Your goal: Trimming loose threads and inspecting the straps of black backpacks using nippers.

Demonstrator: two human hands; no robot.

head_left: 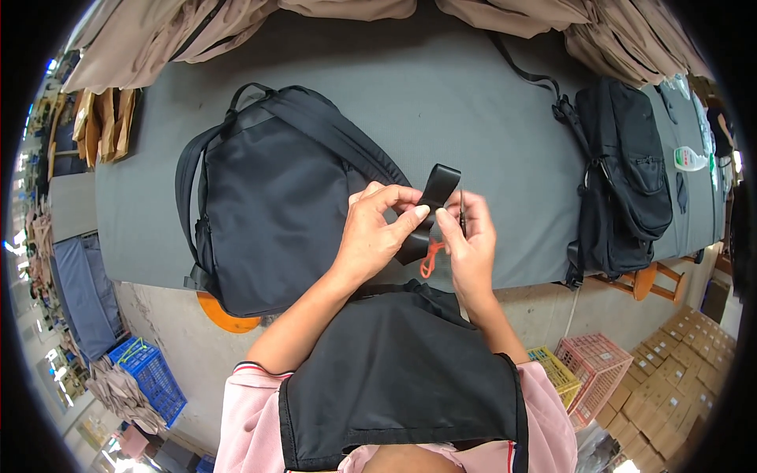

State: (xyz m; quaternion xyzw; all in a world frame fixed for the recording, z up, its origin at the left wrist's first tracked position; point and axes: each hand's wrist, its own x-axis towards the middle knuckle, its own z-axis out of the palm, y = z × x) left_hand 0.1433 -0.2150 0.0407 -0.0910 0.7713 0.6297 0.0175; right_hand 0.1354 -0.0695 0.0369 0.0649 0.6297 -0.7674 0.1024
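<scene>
A black backpack (276, 205) lies on the grey-covered table, left of my hands, with its padded shoulder strap reaching toward them. Over the table's near edge, my left hand (374, 229) pinches a shiny black webbing strap (440, 185) between thumb and fingers; the strap folds over in a loop at its top. Close beside it, my right hand (471, 240) is closed around a slim dark pointed tool (463, 211), much of it hidden by the fingers, its tip up next to the strap. An orange cord loop (430, 260) hangs between my hands.
Another black backpack (627, 173) stands at the table's right, near a white spray bottle (689, 159). Beige bags (631, 35) line the far edge. Below are wooden stools (643, 282), a blue crate (154, 382), a pink crate (591, 370) and stacked cartons (670, 386).
</scene>
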